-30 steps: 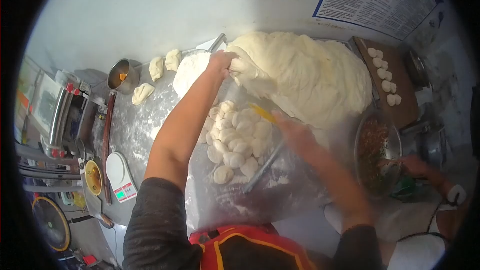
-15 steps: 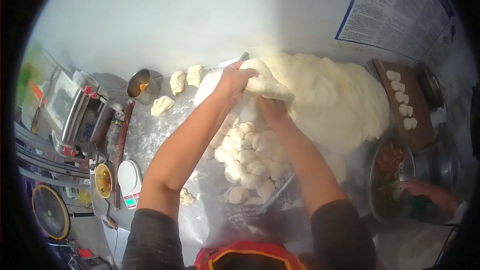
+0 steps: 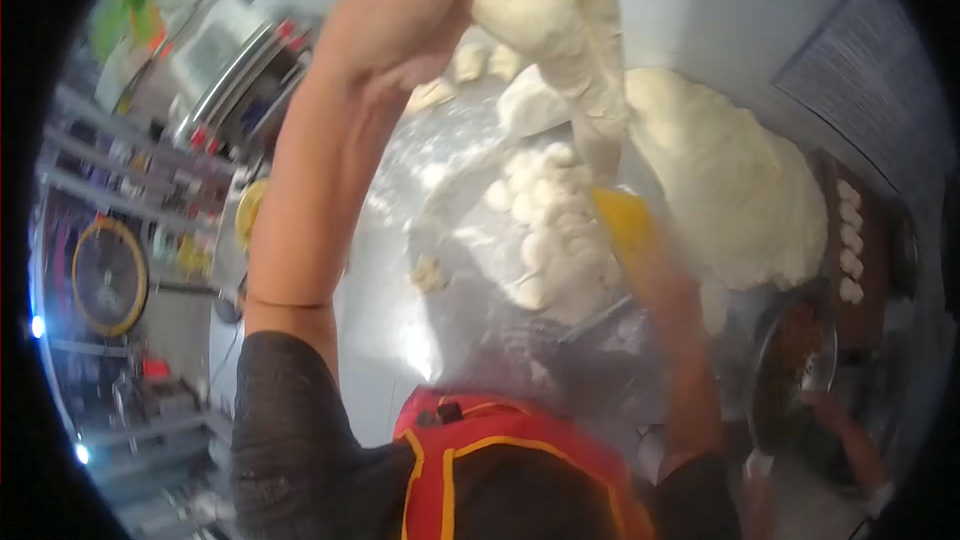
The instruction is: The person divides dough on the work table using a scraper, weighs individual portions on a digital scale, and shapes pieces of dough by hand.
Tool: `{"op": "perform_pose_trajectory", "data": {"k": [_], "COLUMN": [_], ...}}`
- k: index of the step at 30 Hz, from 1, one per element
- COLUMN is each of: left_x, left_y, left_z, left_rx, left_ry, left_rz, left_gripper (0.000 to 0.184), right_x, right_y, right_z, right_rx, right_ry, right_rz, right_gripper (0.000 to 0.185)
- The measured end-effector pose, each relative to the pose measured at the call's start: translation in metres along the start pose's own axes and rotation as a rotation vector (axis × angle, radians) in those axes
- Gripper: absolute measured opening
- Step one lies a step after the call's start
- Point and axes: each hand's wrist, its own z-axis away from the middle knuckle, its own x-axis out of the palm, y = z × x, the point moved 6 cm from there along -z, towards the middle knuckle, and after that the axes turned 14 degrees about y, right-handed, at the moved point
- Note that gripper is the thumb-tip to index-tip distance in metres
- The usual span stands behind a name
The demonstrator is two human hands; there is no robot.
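Raised near the camera, my left hand (image 3: 420,15) is closed on a long piece of dough (image 3: 550,25) that hangs toward the table. My right hand (image 3: 665,265), smeared by motion, grips a flat yellow tool (image 3: 625,225) that looks like a dough scraper. Its exact shape is blurred. To the right of the tool lies a big slab of dough (image 3: 730,180). Small round dough pieces (image 3: 545,205) are heaped on the floured table (image 3: 385,270), left of my right hand.
A brown board (image 3: 870,290) with a row of dough pieces stands at the right. Below it, another person's hand (image 3: 835,410) is at a metal bowl (image 3: 765,365). A white lump (image 3: 530,105) and smaller dough pieces (image 3: 470,60) lie farther back.
My left hand has lifted a piece of dough up and away from the big slab. My right hand has come back toward me, with the yellow tool now showing in it. The view has shifted.
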Motion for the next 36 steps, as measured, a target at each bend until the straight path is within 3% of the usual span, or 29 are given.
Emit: {"op": "perform_pose_trajectory", "data": {"k": [1,3,4,6,7,8,9,15,18,21,22,25,29,31,35,36], "left_x": [-0.005,-0.035,-0.037,-0.033,-0.056,-0.079,-0.128,-0.185,-0.187,-0.173,-0.17,-0.178,-0.236,-0.264,-0.306,-0.314], "left_y": [0.016,0.046,0.066,0.103,0.126,0.149,0.181,0.248,0.215,0.164,0.155,0.135,0.067,0.007,-0.144,-0.177], "left_z": [0.01,0.035,0.05,0.068,0.082,0.097,0.122,0.187,0.223,0.227,0.23,0.242,0.258,0.27,0.324,0.341], "left_rx": [-0.006,-0.025,0.004,0.158,0.331,0.498,0.705,0.246,0.327,0.094,0.07,0.068,-0.056,-0.196,-0.701,-0.739], "left_ry": [0.018,0.215,0.229,0.107,0.147,0.21,0.447,0.454,0.707,0.467,0.461,0.425,0.553,0.631,0.565,0.494], "left_rz": [0.109,0.126,0.118,0.12,-0.014,-0.152,-0.434,-0.359,-0.387,-0.331,-0.282,-0.053,0.12,0.126,0.233,0.256], "left_gripper": [0.034,0.029,0.031,0.034,0.034,0.033,0.03,0.031,0.031,0.034,0.039,0.033,0.037,0.046,0.062,0.058], "right_x": [0.001,0.003,-0.002,0.003,0.008,0.012,0.017,0.064,0.085,0.093,0.093,0.098,0.102,0.103,0.114,0.118], "right_y": [-0.003,-0.019,-0.025,-0.031,-0.036,-0.05,-0.065,-0.112,-0.121,-0.127,-0.129,-0.127,-0.141,-0.159,-0.196,-0.205], "right_z": [0.008,0.024,0.025,0.029,0.035,0.038,0.038,0.051,0.064,0.076,0.079,0.092,0.11,0.122,0.141,0.146], "right_rx": [0.097,-0.018,-0.075,0.114,0.212,0.145,0.076,-0.097,-0.021,-0.059,-0.095,-0.038,0.102,0.211,0.24,0.252], "right_ry": [-0.023,0.042,0.092,-0.049,-0.124,-0.105,-0.082,-0.083,-0.116,-0.068,-0.034,-0.058,0.001,0.064,0.062,0.056], "right_rz": [-0.088,-0.083,-0.071,-0.113,-0.133,-0.16,-0.189,-0.392,-0.468,-0.382,-0.329,-0.315,-0.341,-0.424,-0.239,-0.18], "right_gripper": [0.061,0.06,0.06,0.059,0.058,0.058,0.059,0.059,0.059,0.059,0.059,0.059,0.06,0.06,0.061,0.061]}}
